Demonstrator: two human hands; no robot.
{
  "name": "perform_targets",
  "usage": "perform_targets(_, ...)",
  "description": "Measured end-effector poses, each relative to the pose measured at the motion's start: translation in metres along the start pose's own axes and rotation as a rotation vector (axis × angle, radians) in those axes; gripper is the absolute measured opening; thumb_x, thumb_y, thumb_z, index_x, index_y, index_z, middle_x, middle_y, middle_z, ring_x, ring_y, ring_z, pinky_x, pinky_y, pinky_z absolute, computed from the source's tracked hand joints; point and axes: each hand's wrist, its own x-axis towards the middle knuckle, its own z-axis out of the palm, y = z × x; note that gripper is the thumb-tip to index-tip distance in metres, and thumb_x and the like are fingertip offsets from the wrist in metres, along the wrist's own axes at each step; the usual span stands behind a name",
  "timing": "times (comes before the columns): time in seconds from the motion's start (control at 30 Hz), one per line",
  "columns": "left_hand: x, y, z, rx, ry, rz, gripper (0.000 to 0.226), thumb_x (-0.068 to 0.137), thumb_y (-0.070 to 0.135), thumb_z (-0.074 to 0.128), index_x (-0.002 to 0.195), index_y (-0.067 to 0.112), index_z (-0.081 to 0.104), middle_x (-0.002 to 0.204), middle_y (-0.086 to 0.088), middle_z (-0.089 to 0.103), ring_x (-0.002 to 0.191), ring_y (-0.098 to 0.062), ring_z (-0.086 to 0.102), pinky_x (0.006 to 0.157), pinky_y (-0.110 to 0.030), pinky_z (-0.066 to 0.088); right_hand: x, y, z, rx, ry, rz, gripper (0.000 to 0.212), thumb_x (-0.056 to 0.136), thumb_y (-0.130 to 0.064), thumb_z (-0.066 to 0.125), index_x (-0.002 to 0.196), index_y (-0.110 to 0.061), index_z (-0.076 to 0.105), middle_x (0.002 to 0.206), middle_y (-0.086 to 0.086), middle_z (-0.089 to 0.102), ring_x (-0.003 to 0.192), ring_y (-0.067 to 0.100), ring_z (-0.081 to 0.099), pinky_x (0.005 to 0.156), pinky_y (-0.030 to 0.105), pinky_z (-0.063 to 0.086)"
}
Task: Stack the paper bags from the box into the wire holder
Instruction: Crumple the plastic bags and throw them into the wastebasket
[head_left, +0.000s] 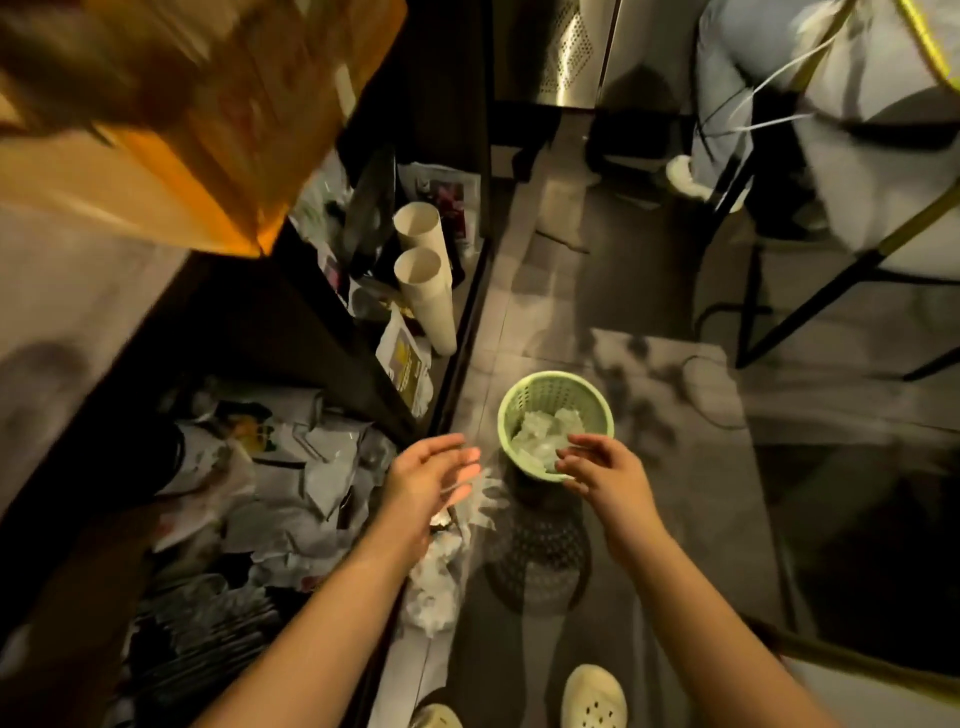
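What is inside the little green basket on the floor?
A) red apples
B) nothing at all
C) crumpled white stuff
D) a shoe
C: the green basket holds crumpled white scraps, which show through its open top.

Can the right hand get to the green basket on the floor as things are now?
Probably yes. The right hand is open and overlaps the near rim of the green basket in the head view, and nothing shows between them. The basket's mouth is uncovered, with crumpled paper inside.
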Motion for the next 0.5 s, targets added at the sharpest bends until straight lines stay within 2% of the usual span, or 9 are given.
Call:
perform_targets(0.17, 0.070, -0.068, -0.017, 0.155, 0.079, 0.306, 0.014, 0.096, 0.008, 0.048, 0.101, 0.006, 0.062, 0.082, -0.008, 0.067, 0.068, -0.014, 0.061, 0.061, -0.019, 0.050, 0.064, 0.085, 0.023, -0.184, -0.048, -0.168, 0.017, 0.087, 0.002, 0.059, 0.094, -0.013, 0.062, 0.090, 0.017, 0.066, 0.084, 0.021, 0.061, 0.081, 0.044, 0.052)
perform_targets(0.27, 0.118, -0.112, -0.035, 0.208, 0.101, 0.359, 0.014, 0.095, 0.009, 0.051, 0.099, 0.007, 0.064, 0.078, -0.006, 0.068, 0.068, -0.015, 0.063, 0.063, -0.021, 0.053, 0.109, 0.138, 0.036, -0.289, -0.092, -0.235, 0.019, 0.086, -0.004, 0.062, 0.088, -0.023, 0.063, 0.088, 0.001, 0.067, 0.088, 0.018, 0.064, 0.083, 0.037, 0.052)
perform_targets(0.4, 0.182, -0.155, -0.064, 0.305, 0.113, 0.381, 0.014, 0.094, 0.013, 0.054, 0.093, 0.016, 0.068, 0.081, -0.008, 0.071, 0.074, -0.020, 0.067, 0.072, -0.031, 0.056, 0.172, 0.197, 0.058, -0.445, -0.184, -0.271, 0.019, 0.086, -0.005, 0.061, 0.089, -0.023, 0.065, 0.089, 0.002, 0.068, 0.086, 0.017, 0.063, 0.080, 0.035, 0.051)
perform_targets(0.5, 0.226, -0.176, -0.080, 0.365, 0.083, 0.412, 0.017, 0.094, 0.009, 0.053, 0.090, 0.017, 0.068, 0.078, -0.005, 0.070, 0.069, -0.015, 0.064, 0.065, -0.024, 0.053, 0.214, 0.229, 0.080, -0.666, -0.303, -0.295, 0.019, 0.085, -0.006, 0.060, 0.092, -0.021, 0.069, 0.087, 0.003, 0.067, 0.082, 0.017, 0.062, 0.079, 0.033, 0.051)
